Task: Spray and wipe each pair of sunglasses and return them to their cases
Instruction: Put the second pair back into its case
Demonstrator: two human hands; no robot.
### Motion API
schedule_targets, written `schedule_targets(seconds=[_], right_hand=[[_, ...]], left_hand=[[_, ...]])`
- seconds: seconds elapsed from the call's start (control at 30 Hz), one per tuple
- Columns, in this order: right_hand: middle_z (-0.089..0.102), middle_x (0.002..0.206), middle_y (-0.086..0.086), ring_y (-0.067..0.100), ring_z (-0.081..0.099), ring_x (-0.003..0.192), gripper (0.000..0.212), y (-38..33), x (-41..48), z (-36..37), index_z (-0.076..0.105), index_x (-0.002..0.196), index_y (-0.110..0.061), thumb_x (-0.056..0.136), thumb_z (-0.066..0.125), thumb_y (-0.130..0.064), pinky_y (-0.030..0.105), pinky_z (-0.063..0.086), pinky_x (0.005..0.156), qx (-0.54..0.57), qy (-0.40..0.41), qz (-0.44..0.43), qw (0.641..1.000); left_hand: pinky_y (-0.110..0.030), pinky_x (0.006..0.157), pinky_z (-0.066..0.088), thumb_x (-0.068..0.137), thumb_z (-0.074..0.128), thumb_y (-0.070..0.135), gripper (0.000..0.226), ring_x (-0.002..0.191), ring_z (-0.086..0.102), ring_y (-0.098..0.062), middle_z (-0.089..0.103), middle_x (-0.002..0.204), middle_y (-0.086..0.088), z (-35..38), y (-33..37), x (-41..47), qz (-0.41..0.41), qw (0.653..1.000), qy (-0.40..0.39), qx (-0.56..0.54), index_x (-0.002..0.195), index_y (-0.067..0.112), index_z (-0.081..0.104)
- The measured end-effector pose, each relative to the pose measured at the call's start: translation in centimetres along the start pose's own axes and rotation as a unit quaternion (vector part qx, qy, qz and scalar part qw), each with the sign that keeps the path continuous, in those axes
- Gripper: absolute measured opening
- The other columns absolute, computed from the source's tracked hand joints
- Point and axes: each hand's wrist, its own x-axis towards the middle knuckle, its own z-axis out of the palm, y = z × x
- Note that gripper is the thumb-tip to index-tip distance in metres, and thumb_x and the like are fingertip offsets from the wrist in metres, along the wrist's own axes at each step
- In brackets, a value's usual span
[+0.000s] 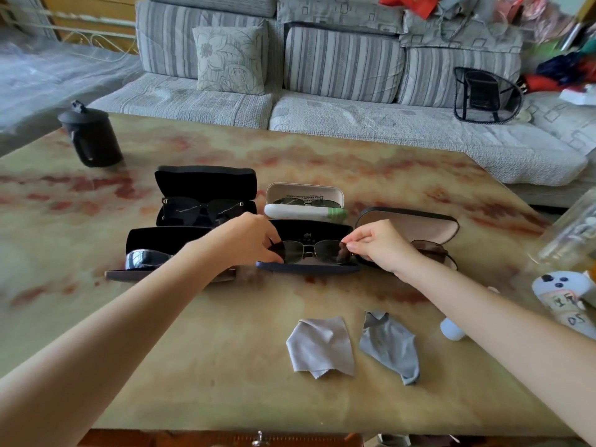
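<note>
Five open spectacle cases (206,180) on the marbled bench (193,333) each hold sunglasses, while left hand (248,240) and right hand (377,246) fingers pinch the ends of the thin metal-framed dark pair (309,251) in the navy case (306,268), beyond two grey cloths (321,346): progress indeterminate, probably early.

Black jug (92,137) on marble table (193,366), striped sofa (342,114), floral cushion (230,59)
</note>
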Motion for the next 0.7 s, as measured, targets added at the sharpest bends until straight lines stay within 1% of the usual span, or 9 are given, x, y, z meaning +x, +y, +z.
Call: schedule_targets(seconds=[0.07,0.17,0.23,0.3,0.4,0.5,0.57,0.63,0.7], right_hand=[[0.064,0.064,-0.006,0.002,0.056,0.061,0.013,0.0,-0.1,0.3,0.073,0.087,-0.013,0.091,0.064,-0.005,0.022,0.041,0.066,-0.021,-0.002,-0.011,1.0],[0.067,0.072,-0.003,0.007,0.062,0.072,0.017,0.1,-0.8,0.4,0.074,0.094,-0.013,0.092,0.061,-0.003,0.019,0.043,0.07,-0.044,0.0,-0.03,0.999],[0.071,0.085,0.003,0.014,0.064,0.086,0.021,0.1,-1.1,0.4,0.075,0.098,-0.012,0.092,0.059,-0.001,0.022,0.043,0.077,-0.066,-0.001,-0.043,0.997],[0.07,0.095,0.003,0.014,0.063,0.093,0.024,0.1,-1.2,0.4,0.073,0.106,-0.012,0.093,0.056,0.0,0.021,0.041,0.081,-0.093,-0.004,-0.054,0.994],[0.069,0.099,0.001,0.012,0.062,0.096,0.029,-0.2,-1.2,0.5,0.07,0.113,-0.012,0.093,0.053,0.002,0.017,0.039,0.082,-0.121,-0.007,-0.065,0.99],[0.072,0.104,0.006,0.012,0.063,0.096,0.032,-0.5,-1.2,0.4,0.068,0.117,-0.009,0.094,0.05,0.004,0.017,0.041,0.082,-0.107,0.006,-0.075,0.991],[0.073,0.103,0.005,0.011,0.064,0.095,0.031,-0.8,-1.3,0.2,0.069,0.114,-0.009,0.093,0.05,0.005,0.014,0.043,0.079,-0.094,0.018,-0.09,0.991],[0.073,0.099,0.001,0.009,0.063,0.092,0.03,-1.3,-1.4,-0.1,0.073,0.106,-0.011,0.093,0.051,0.004,0.004,0.04,0.074,-0.089,0.038,-0.116,0.988],[0.072,0.094,-0.002,0.003,0.062,0.085,0.03,-2.0,-1.6,-0.1,0.075,0.1,-0.012,0.092,0.051,0.004,0.001,0.04,0.071,-0.082,0.047,-0.14,0.986]], left_hand=[[-0.031,0.086,0.053,0.082,0.074,0.034,0.037,0.092,0.066,-0.017,0.073,0.1,-0.001,0.0,-0.2,0.0,0.001,1.0,0.0,-0.023,0.116,0.019,0.069],[-0.031,0.087,0.051,0.088,0.069,0.032,0.03,0.093,0.066,-0.017,0.074,0.1,-0.002,0.1,-0.3,-0.2,-0.003,0.998,0.015,-0.06,0.113,0.015,0.071],[-0.025,0.078,0.048,0.092,0.064,0.029,0.027,0.087,0.063,-0.015,0.072,0.097,0.0,0.3,-0.3,-0.2,-0.001,0.997,0.03,-0.065,0.114,0.015,0.071],[-0.021,0.073,0.043,0.095,0.059,0.028,0.026,0.08,0.059,-0.013,0.069,0.095,0.0,0.5,-0.4,-0.3,0.002,0.997,0.04,-0.064,0.115,0.016,0.07],[-0.026,0.077,0.048,0.097,0.055,0.027,0.026,0.083,0.063,-0.018,0.072,0.101,-0.006,0.8,-0.5,-0.3,-0.005,0.996,0.054,-0.069,0.114,0.016,0.071],[-0.029,0.08,0.05,0.098,0.055,0.028,0.025,0.085,0.064,-0.02,0.072,0.098,-0.005,0.9,-0.5,-0.6,-0.011,0.994,0.077,-0.082,0.114,0.017,0.07],[-0.027,0.075,0.047,0.098,0.054,0.027,0.025,0.079,0.061,-0.017,0.07,0.096,-0.001,0.7,-0.4,-0.9,-0.01,0.991,0.094,-0.093,0.113,0.017,0.071],[-0.026,0.068,0.043,0.098,0.054,0.028,0.024,0.069,0.056,-0.014,0.07,0.097,-0.002,0.4,-0.4,-1.3,-0.012,0.988,0.114,-0.105,0.111,0.018,0.072],[-0.029,0.068,0.048,0.096,0.056,0.028,0.022,0.067,0.059,-0.015,0.072,0.096,-0.004,-0.1,-0.7,-1.9,-0.013,0.984,0.131,-0.122,0.108,0.02,0.073]])
